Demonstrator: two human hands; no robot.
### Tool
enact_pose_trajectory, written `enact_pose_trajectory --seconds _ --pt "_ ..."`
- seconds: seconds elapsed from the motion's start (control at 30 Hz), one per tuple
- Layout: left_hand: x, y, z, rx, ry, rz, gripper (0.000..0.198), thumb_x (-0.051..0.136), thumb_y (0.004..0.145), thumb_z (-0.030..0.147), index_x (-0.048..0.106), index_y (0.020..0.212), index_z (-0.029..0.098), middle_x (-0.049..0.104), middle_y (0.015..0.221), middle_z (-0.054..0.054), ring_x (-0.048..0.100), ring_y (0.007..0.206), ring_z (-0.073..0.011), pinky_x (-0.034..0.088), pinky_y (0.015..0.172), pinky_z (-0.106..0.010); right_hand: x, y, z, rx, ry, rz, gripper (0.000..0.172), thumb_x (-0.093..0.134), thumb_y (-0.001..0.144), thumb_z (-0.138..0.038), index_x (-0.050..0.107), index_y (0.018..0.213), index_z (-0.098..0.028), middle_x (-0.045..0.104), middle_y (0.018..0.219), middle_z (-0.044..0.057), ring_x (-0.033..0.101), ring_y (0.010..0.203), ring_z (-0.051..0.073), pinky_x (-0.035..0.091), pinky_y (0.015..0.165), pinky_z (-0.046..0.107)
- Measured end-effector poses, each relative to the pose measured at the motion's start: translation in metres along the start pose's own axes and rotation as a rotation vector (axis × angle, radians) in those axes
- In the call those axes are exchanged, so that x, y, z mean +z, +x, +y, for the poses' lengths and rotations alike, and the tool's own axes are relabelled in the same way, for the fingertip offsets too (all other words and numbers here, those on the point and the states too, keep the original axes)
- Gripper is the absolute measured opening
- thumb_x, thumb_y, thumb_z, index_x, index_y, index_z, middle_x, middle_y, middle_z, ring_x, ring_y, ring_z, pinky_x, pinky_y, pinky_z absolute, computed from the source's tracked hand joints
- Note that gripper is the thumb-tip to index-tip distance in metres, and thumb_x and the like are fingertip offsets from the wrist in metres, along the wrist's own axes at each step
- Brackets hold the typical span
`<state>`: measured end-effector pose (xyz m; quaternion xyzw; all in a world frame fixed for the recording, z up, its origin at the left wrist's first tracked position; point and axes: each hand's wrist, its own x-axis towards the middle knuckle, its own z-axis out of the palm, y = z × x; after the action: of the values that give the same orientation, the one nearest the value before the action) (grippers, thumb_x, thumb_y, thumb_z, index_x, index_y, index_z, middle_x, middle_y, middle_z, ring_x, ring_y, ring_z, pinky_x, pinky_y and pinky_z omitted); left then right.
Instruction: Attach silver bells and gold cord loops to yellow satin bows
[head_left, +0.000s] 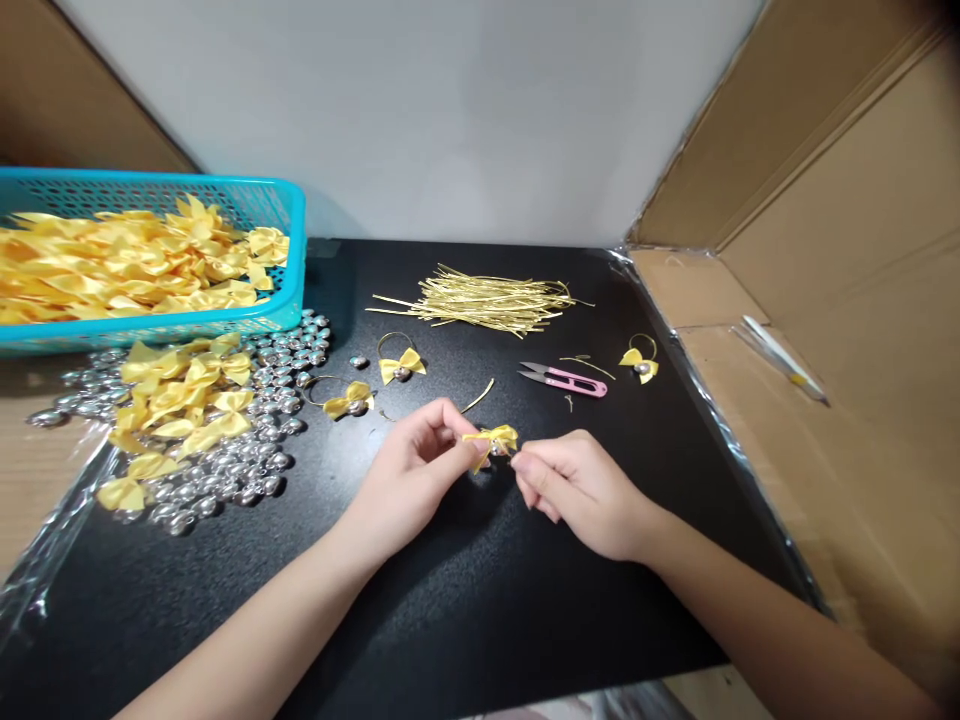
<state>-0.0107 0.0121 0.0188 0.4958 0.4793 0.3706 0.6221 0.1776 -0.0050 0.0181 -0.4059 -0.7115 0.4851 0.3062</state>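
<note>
While the left hand [409,465] pinches a glossy yellow bow [501,435] with a shiny silver bead [496,449] above the grainy black desk [525,610], the right hand [592,490] presses its fingertips together just beside it, their grip too small to make out. Beyond lie thin metallic-gold strips [499,303] and pink-handled snips [577,382].

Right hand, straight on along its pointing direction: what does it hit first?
Likely the yellow bow held in the left hand, just ahead of the right hand; depth is unclear, so they may already touch.
</note>
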Motion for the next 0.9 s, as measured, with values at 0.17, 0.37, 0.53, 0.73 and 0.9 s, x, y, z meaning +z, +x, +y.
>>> enact_pose_trajectory --seconds 0.17,0.37,0.53,0.73,0.9 --pt "0.0 0.0 -0.001 0.005 0.052 0.022 0.02 0.07 0.075 0.025 0.052 0.067 0.017 0.059 0.06 0.004 0.051 0.056 -0.0092 0.038 0.057 -0.021 -0.005 -0.003 0.0 -0.052 0.14 0.164 0.048 0.04 0.098 -0.036 0.046 0.053 -0.017 0.042 0.047 -0.004 0.039 0.041 0.005 0.031 0.042 0.019" --pt "0.002 -0.005 -0.004 0.113 0.164 -0.034 0.017 0.065 0.081 0.026 0.054 0.071 0.017 0.06 0.066 0.002 0.053 0.062 -0.0113 0.041 0.06 -0.023 0.012 -0.001 0.006 -0.098 -0.182 0.415 0.019 0.074 0.076 -0.032 0.072 0.087 -0.016 0.053 0.052 -0.005 0.039 0.044 0.005 0.035 0.045 0.019" --pt "0.002 -0.008 -0.005 0.184 0.261 -0.102 0.016 0.062 0.085 0.026 0.055 0.074 0.018 0.059 0.067 0.002 0.053 0.064 -0.0115 0.043 0.063 -0.024 0.012 0.003 0.008 0.089 0.041 0.304 0.015 0.066 0.081 -0.029 0.074 0.079 -0.015 0.059 0.054 -0.001 0.044 0.045 0.006 0.035 0.044 0.02" --pt "-0.001 -0.004 -0.004 0.127 0.187 -0.097 0.017 0.065 0.082 0.025 0.054 0.071 0.018 0.06 0.064 0.003 0.052 0.061 -0.0104 0.041 0.06 -0.023 -0.006 0.008 0.005 0.278 0.548 0.25 0.025 0.072 0.074 -0.038 0.064 0.071 -0.015 0.044 0.046 -0.007 0.031 0.041 0.004 0.025 0.041 0.019" --pt "-0.003 0.001 -0.002 0.012 0.069 -0.086 0.018 0.067 0.079 0.023 0.054 0.069 0.017 0.061 0.062 0.003 0.052 0.058 -0.009 0.039 0.058 -0.021 -0.02 0.008 0.011 0.198 0.691 0.395 0.026 0.067 0.078 -0.041 0.06 0.068 -0.017 0.029 0.041 -0.011 0.025 0.038 0.004 0.028 0.044 0.021"
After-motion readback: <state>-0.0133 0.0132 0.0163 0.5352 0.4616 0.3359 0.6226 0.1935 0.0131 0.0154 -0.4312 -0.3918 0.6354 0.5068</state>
